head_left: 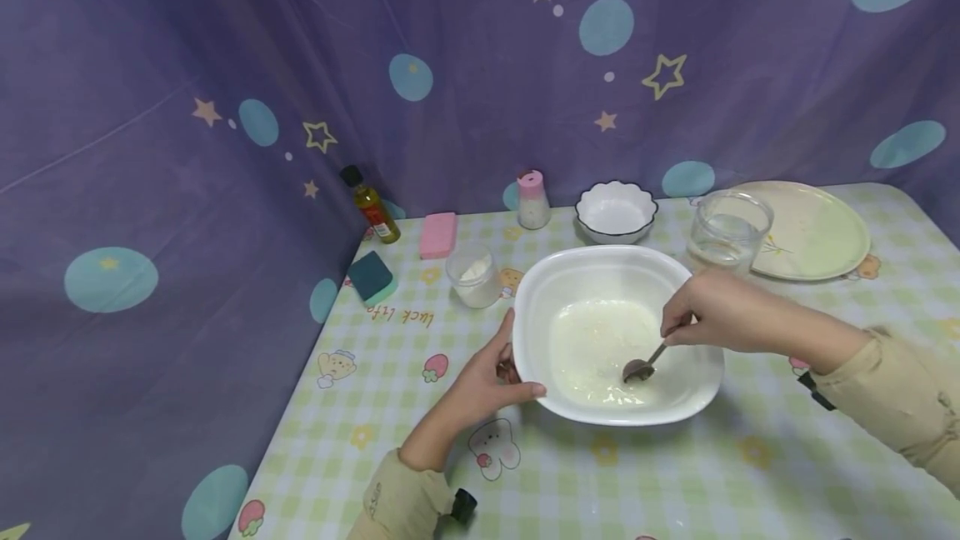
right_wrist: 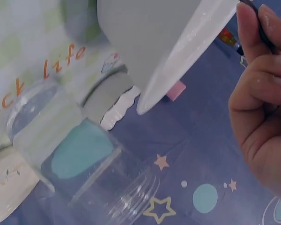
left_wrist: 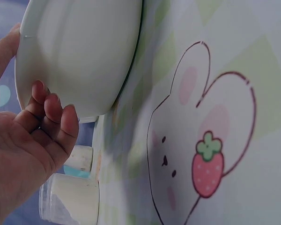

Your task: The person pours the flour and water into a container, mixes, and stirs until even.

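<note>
While the large white plastic bowl (head_left: 617,332) of pale batter sits mid-worktop (head_left: 675,482), the right hand (head_left: 712,311) pinches a metal spoon (head_left: 642,367) dipped in it; the left hand (head_left: 487,377) grips the bowl's near-left rim, thumb on top, fingers curled beneath; a clear glass jar (head_left: 727,232) stands just behind.
</note>
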Available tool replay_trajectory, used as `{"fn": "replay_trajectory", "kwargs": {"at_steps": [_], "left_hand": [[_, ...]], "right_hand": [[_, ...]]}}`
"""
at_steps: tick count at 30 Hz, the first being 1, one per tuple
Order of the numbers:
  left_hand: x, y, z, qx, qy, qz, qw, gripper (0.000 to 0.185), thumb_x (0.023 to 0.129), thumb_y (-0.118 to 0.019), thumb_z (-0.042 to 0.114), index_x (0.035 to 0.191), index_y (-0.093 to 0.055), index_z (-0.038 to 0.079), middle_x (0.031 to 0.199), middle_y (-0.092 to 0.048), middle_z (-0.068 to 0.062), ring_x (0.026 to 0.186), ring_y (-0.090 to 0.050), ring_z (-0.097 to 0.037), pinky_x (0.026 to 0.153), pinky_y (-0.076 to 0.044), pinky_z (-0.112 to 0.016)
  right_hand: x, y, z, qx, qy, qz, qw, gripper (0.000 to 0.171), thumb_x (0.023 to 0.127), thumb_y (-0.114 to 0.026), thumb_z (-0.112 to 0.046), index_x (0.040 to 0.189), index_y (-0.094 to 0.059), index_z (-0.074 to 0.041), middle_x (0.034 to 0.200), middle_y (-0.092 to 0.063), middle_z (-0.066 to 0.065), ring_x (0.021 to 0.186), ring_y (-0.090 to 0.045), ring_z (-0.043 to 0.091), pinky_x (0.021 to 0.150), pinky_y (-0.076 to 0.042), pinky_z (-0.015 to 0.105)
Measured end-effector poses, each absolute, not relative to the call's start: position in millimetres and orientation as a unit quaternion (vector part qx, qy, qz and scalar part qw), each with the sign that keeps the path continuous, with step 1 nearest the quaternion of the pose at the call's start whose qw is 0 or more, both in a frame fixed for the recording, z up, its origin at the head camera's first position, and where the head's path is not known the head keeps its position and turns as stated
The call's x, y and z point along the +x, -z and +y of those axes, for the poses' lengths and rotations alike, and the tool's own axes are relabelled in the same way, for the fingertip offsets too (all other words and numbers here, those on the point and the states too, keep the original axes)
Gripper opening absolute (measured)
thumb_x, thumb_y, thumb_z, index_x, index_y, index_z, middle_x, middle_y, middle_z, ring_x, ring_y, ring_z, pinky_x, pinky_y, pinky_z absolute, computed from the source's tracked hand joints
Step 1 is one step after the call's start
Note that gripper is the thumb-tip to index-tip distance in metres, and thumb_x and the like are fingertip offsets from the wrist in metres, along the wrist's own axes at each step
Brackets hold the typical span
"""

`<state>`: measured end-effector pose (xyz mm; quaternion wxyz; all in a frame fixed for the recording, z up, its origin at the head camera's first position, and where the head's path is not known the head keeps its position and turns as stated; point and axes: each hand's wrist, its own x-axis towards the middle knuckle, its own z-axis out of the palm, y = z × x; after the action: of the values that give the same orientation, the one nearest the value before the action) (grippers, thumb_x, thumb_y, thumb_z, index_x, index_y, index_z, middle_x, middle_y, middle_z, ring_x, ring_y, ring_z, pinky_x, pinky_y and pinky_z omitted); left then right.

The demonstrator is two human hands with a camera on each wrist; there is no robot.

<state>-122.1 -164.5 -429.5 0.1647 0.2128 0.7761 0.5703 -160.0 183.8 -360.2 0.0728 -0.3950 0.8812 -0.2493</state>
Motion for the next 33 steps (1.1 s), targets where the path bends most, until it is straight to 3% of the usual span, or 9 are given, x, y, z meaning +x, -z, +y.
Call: {"fn": "replay_trajectory", "kwargs": {"at_steps": [8, 15, 24, 33], "left_hand": [[-127.7, 447.2, -168.2, 0.213, -0.571, 0.777, 0.158, 0.109, 0.084, -0.079, 0.013, 0.157, 0.000, 0.029, 0.095, -0.068, -0.010, 0.073, -0.058, -0.016, 0.067, -0.050, -0.027], [-118.1, 417.8, -162.3, 0.214, -0.568, 0.777, 0.165, 0.107, 0.084, -0.077, 0.005, 0.157, 0.001, 0.013, 0.095, -0.067, -0.017, 0.073, -0.057, -0.020, 0.067, -0.049, -0.029], [-117.9, 417.5, -162.5, 0.217, -0.568, 0.778, 0.160, 0.108, 0.083, -0.077, 0.005, 0.157, 0.001, 0.011, 0.094, -0.067, -0.018, 0.072, -0.057, -0.020, 0.066, -0.049, -0.027], [-119.2, 418.4, -161.8, 0.220, -0.577, 0.768, 0.171, 0.108, 0.084, -0.076, 0.003, 0.157, 0.004, 0.009, 0.101, -0.064, -0.031, 0.073, -0.057, -0.022, 0.067, -0.049, -0.029]], "right_hand": [[-160.1, 371.9, 170.4, -0.441, 0.285, 0.848, 0.067, 0.012, 0.082, -0.078, -0.013, 0.077, -0.075, -0.024, 0.072, -0.065, -0.022, 0.064, -0.056, -0.007, 0.057, -0.048, 0.021], [-159.6, 384.1, 151.9, -0.437, 0.312, 0.843, 0.035, 0.009, 0.083, -0.077, -0.012, 0.079, -0.077, -0.020, 0.074, -0.069, -0.016, 0.061, -0.054, -0.007, 0.054, -0.046, 0.020], [-168.5, 391.9, 139.0, -0.386, 0.295, 0.873, -0.036, 0.006, 0.082, -0.078, -0.011, 0.080, -0.078, -0.016, 0.076, -0.070, -0.014, 0.060, -0.054, -0.005, 0.056, -0.046, 0.023], [-181.2, 394.3, 151.1, -0.349, 0.255, 0.898, -0.082, 0.010, 0.078, -0.080, -0.007, 0.077, -0.077, -0.017, 0.076, -0.070, -0.011, 0.066, -0.063, 0.007, 0.062, -0.051, 0.031]]}}
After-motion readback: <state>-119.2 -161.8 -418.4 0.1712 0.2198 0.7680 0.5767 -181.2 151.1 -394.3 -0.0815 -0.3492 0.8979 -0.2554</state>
